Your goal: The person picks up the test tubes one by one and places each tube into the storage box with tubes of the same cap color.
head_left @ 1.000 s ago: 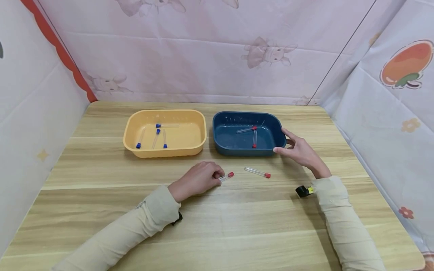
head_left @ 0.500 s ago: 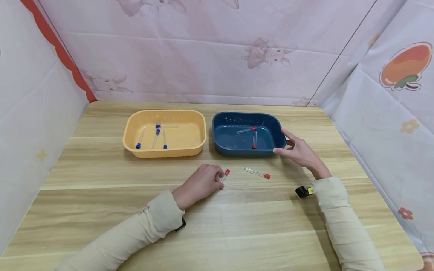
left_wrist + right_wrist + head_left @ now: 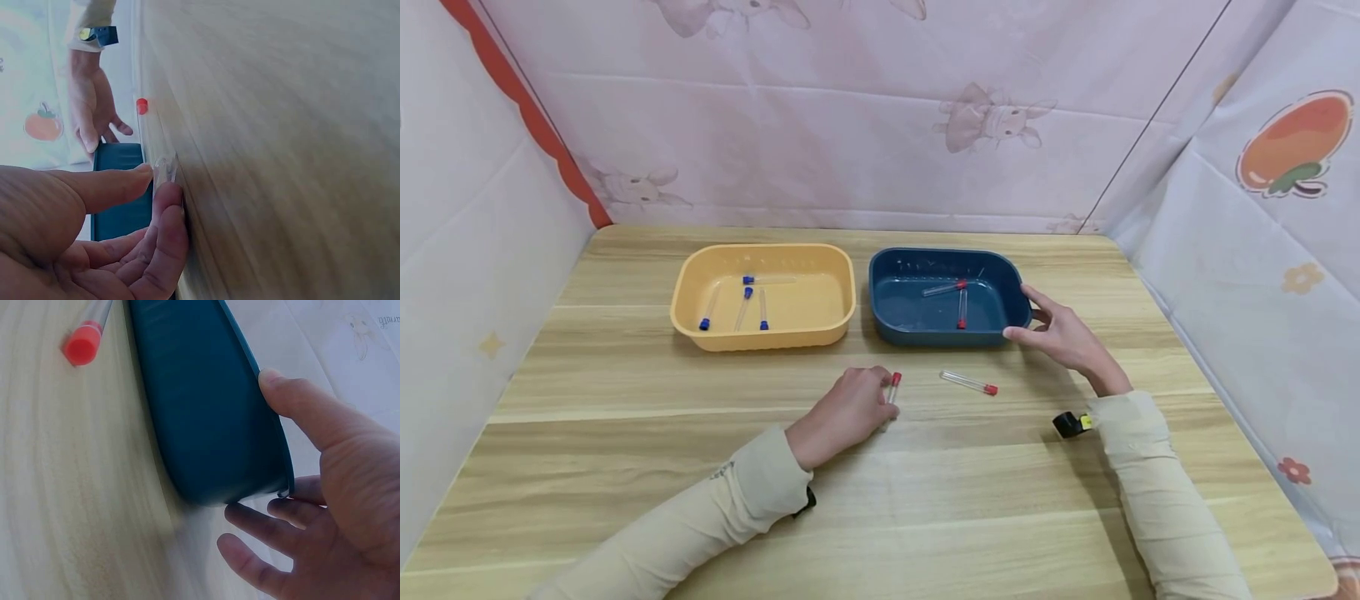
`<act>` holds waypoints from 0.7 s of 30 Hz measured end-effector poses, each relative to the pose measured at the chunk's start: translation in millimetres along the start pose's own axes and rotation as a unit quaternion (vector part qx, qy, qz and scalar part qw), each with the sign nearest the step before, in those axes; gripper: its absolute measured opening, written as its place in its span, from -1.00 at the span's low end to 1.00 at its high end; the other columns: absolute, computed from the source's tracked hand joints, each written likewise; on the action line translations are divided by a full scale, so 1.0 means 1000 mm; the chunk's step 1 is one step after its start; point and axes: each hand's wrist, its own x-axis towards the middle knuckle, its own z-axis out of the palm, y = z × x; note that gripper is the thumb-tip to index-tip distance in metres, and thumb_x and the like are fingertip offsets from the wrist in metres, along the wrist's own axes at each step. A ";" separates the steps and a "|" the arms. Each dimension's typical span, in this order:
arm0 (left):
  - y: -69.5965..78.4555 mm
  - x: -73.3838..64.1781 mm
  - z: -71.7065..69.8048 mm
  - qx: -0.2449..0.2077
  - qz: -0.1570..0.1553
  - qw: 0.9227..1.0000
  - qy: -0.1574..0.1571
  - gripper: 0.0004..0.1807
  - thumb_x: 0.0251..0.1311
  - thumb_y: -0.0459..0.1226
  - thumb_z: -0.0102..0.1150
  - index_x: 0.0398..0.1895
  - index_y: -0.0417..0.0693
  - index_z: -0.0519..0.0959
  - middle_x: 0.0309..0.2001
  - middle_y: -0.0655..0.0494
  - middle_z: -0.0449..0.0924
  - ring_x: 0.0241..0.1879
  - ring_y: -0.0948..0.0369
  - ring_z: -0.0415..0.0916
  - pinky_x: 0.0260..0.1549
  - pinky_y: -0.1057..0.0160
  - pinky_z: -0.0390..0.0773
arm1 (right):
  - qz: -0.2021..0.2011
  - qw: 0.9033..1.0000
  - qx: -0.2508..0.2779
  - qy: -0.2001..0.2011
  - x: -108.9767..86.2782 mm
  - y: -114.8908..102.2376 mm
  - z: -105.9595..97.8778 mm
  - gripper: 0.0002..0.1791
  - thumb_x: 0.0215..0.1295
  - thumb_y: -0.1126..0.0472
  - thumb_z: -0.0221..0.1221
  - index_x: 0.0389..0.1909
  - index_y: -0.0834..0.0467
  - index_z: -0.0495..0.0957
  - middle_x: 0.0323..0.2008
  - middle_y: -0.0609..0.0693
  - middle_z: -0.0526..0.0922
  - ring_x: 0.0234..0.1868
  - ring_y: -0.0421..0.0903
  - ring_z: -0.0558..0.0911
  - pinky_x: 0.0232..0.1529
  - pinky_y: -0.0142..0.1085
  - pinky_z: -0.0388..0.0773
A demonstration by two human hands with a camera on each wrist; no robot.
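My left hand (image 3: pixel 850 408) pinches a clear test tube with a red cap (image 3: pixel 896 380) just above or on the table; the cap end points away, toward the trays. In the left wrist view, the clear end of that tube (image 3: pixel 165 167) shows between thumb and finger. My right hand (image 3: pixel 1067 337) rests against the right end of the dark blue tray (image 3: pixel 940 338), thumb on its rim and fingers fairly straight along the outside. Another red-capped test tube (image 3: pixel 967 382) lies on the table in front of that tray. Inside it lie two red-capped tubes (image 3: pixel 962 310).
A yellow tray (image 3: pixel 760 341) stands left of the blue one, with several blue-capped test tubes (image 3: pixel 743 308) in it. Patterned cloth walls (image 3: pixel 850 150) close off the back and sides of the wooden table (image 3: pixel 925 517).
My left hand has drawn slightly toward me, and its tube has turned from pointing right to pointing away. My right hand and both trays have stayed put.
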 end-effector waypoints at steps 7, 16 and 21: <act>0.000 -0.001 -0.001 0.073 0.009 0.997 0.017 -0.53 0.27 -0.19 0.45 0.17 -0.22 0.63 -0.30 0.10 0.58 -0.31 0.19 0.54 -0.27 0.17 0.61 | -0.006 1.000 0.001 -0.002 0.000 0.000 0.000 0.05 0.42 -0.04 0.33 0.68 0.14 -0.12 0.60 0.28 0.06 0.44 0.29 0.37 0.29 0.13 0.47; -0.008 0.006 -0.011 0.129 0.092 0.987 -0.032 -0.30 0.27 -0.06 0.45 0.39 -0.17 0.49 0.18 -0.04 0.45 0.10 0.10 0.44 0.19 0.09 0.54 | -0.011 1.000 -0.002 0.002 -0.001 -0.001 0.000 0.04 0.41 -0.03 0.33 0.68 0.15 -0.10 0.58 0.29 0.10 0.43 0.27 0.39 0.29 0.11 0.47; -0.014 0.010 -0.019 0.143 0.117 0.980 -0.070 -0.11 0.17 0.04 0.51 0.49 -0.14 0.40 0.27 -0.01 0.38 0.19 0.13 0.34 0.26 0.14 0.47 | -0.008 1.000 -0.003 -0.001 0.001 0.000 -0.001 0.04 0.42 0.01 0.33 0.67 0.16 -0.13 0.59 0.30 0.08 0.42 0.29 0.40 0.28 0.12 0.49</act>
